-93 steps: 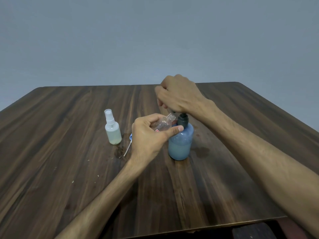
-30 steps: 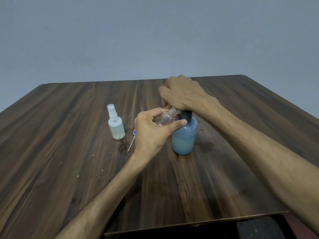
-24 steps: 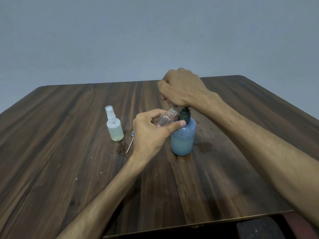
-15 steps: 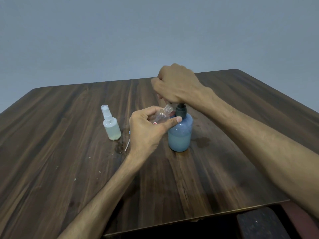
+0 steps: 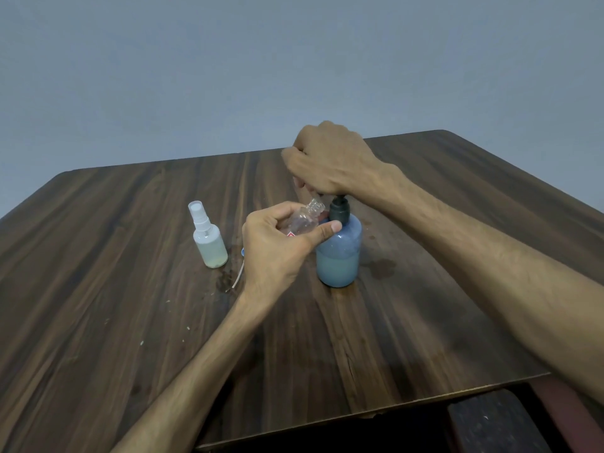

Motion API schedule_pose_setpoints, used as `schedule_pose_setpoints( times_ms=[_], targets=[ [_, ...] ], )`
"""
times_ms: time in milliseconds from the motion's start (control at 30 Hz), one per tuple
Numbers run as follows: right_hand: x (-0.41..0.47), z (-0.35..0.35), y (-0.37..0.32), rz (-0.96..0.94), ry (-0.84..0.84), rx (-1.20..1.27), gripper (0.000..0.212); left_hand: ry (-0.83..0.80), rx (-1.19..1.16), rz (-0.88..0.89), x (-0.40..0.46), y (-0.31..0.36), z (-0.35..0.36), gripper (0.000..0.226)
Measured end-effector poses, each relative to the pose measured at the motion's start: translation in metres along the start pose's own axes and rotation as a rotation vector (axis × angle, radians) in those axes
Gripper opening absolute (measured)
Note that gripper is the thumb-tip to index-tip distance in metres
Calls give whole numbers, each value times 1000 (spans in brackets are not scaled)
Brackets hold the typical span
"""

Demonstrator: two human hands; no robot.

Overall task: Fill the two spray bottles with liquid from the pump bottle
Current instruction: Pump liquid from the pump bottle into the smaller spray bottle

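Pump head of blue pump bottle (image 5: 340, 256): hidden under right hand (image 5: 330, 165). Clear spray bottle (image 5: 302, 222): body mostly covered by left hand (image 5: 274, 246), label unreadable. Loose sprayer part (image 5: 238, 276): half hidden behind left hand. Dark object (image 5: 490, 423) below table (image 5: 98, 256): cut off by bottom edge.

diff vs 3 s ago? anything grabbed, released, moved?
No new grasp or release. The right hand pumped down about a second ago and has risen again on the pump bottle. The left hand still holds the tilted clear spray bottle at the spout. The capped spray bottle stayed put.
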State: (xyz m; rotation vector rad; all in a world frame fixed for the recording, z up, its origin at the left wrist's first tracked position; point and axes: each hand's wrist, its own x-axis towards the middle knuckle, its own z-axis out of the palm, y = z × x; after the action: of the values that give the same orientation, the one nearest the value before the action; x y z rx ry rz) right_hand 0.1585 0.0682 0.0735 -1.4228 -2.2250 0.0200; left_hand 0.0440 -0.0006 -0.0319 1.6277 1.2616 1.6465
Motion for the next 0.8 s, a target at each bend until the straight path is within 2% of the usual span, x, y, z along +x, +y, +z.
schedule_pose_setpoints(
  times_ms=[133, 267, 400, 567, 700, 800],
  targets=[
    [-2, 8, 0, 18, -98, -50, 44, -6, 8, 10, 0, 3, 1, 22],
    [-1, 2, 1, -8, 26, -5, 45, 0, 3, 11, 0, 1, 1, 24],
    [-4, 9, 1, 20, -46, -15, 45, -2, 17, 16, 0, 4, 1, 22],
    [-1, 1, 1, -2, 78, 10, 43, 4, -8, 11, 0, 2, 1, 23],
    [-3, 8, 1, 24, -18, -29, 42, -10, 18, 16, 0, 5, 1, 22],
    [0, 2, 2, 7, 80, 12, 43, -14, 0, 8, -1, 4, 1, 22]
  ],
)
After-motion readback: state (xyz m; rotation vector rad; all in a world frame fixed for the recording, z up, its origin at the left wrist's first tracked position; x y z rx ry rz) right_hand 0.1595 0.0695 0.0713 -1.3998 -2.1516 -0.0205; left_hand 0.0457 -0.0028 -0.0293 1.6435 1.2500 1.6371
